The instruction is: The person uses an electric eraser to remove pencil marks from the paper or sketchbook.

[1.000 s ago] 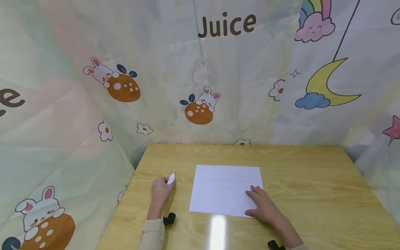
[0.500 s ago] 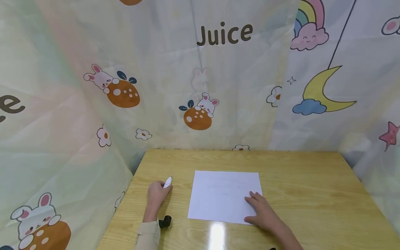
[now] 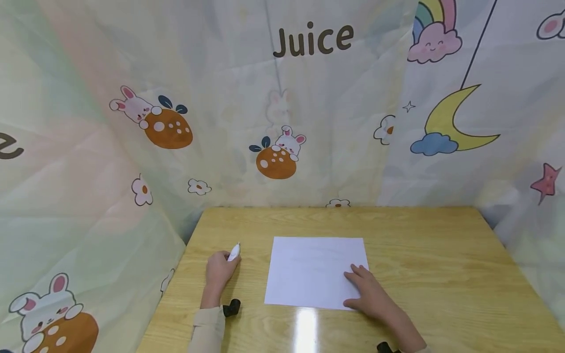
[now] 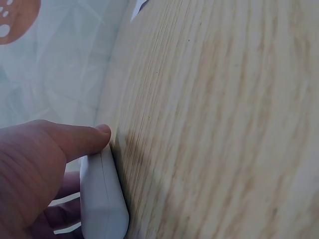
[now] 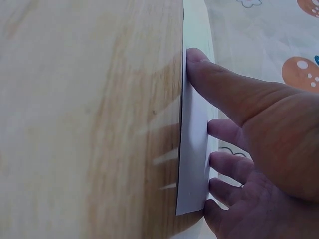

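My left hand (image 3: pixel 219 270) grips a white tool with a plump, tapered body and a thin pointed tip (image 3: pixel 235 252); its exact kind is not clear. In the left wrist view the thumb lies along the tool's smooth, seamed white body (image 4: pixel 103 199), and the other fingers are partly hidden behind it. This hand is on the table, left of the paper. A blank white sheet of paper (image 3: pixel 313 272) lies flat on the wood. My right hand (image 3: pixel 370 294) rests on its right edge with fingers spread; thumb and fingertips touch the sheet (image 5: pixel 193 164) in the right wrist view.
The wooden table (image 3: pixel 423 255) extends around the sheet on every side. Behind and to the left hangs a printed cloth (image 3: pixel 212 122) that borders the table. A bright reflection falls on the wood below the paper.
The head view has shifted slightly. Both hands keep nearly the same places by the paper, the left with the white tool, the right on the sheet's edge.
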{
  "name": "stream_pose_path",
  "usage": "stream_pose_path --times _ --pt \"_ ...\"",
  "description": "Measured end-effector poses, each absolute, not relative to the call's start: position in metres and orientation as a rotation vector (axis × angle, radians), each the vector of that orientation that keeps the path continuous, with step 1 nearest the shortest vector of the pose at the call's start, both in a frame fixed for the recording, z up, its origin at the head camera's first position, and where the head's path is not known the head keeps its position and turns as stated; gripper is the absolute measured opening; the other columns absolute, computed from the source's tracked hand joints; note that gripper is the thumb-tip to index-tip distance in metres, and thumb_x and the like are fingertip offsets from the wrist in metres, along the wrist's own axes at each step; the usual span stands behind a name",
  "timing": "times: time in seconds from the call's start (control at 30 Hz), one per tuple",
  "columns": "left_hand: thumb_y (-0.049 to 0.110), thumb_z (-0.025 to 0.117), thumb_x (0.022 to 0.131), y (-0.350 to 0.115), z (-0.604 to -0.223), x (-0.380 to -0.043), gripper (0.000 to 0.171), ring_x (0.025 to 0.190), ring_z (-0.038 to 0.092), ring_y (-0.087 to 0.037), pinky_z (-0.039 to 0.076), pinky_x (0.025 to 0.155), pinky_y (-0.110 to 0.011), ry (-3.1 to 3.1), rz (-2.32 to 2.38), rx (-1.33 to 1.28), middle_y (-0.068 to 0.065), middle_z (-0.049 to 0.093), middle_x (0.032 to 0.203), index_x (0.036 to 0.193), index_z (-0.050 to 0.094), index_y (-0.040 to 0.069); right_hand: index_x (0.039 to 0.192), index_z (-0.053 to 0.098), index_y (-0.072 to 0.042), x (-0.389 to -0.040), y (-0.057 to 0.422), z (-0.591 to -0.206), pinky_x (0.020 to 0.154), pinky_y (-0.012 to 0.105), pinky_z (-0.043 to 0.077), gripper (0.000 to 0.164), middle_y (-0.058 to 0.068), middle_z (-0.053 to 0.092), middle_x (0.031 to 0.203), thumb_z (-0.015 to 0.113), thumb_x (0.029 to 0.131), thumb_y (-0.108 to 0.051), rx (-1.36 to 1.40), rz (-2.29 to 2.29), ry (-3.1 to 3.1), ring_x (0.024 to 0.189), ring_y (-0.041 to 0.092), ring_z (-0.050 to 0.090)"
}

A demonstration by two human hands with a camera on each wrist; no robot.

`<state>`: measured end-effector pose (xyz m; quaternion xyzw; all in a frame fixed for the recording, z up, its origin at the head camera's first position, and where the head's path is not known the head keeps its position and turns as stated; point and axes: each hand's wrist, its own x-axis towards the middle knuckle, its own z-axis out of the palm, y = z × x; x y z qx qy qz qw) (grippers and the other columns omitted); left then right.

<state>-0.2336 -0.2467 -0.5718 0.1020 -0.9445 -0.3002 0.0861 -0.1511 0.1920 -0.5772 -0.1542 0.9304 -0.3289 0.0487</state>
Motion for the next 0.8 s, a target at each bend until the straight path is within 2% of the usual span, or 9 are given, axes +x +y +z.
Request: stream_pose_path --times 0.23,0.37,0.47,0.6,0.8 --pt "0.032 0.078 0.081 -0.248 -0.570 -0.228 0.043 0.067 0.061 -0.023 0.050 0.061 -0.040 -2.800 -0.884 0.334 -0.014 0.069 0.087 0.100 0.071 -0.005 0.131 0.057 0.003 -0.152 0.190 -0.578 0.105 0.061 0.025 0.071 0.028 0.040 0.144 0.085 0.074 -0.028 -0.504 -0.992 2.849 0.134 0.051 0.027" --pt "0.031 0.076 0.083 -0.243 -0.565 -0.225 0.047 0.080 0.060 -0.036 0.049 0.068 -0.049 -2.762 -0.765 0.302 -0.023 0.064 0.100 0.109 0.068 -0.007 0.131 0.057 0.003 -0.154 0.191 -0.580 0.105 0.061 0.025 0.070 0.027 0.040 0.144 0.084 0.074 -0.028 -0.514 -0.988 2.885 0.134 0.050 0.028" --pt "0.028 0.075 0.083 -0.235 -0.560 -0.221 0.042 0.087 0.058 -0.043 0.047 0.071 -0.054 -2.713 -0.652 0.261 -0.025 0.061 0.103 0.110 0.069 -0.004 0.131 0.057 0.003 -0.153 0.192 -0.581 0.104 0.061 0.026 0.071 0.027 0.041 0.143 0.084 0.074 -0.029 -0.535 -0.987 2.887 0.134 0.050 0.029" --pt "0.022 0.073 0.084 -0.222 -0.557 -0.218 0.033 0.086 0.058 -0.040 0.046 0.071 -0.055 -2.666 -0.603 0.135 -0.020 0.062 0.101 0.107 0.071 -0.001 0.134 0.054 0.002 -0.152 0.193 -0.583 0.105 0.060 0.027 0.074 0.026 0.041 0.143 0.084 0.075 -0.031 -0.554 -0.990 2.912 0.134 0.049 0.030" --pt "0.022 0.072 0.085 -0.203 -0.563 -0.212 0.029 0.084 0.061 -0.034 0.048 0.068 -0.050 -2.711 -0.573 -0.083 -0.014 0.063 0.098 0.107 0.072 0.002 0.131 0.057 0.001 -0.151 0.195 -0.584 0.105 0.058 0.028 0.072 0.024 0.042 0.144 0.086 0.072 -0.030 -0.549 -1.017 2.938 0.134 0.046 0.031"
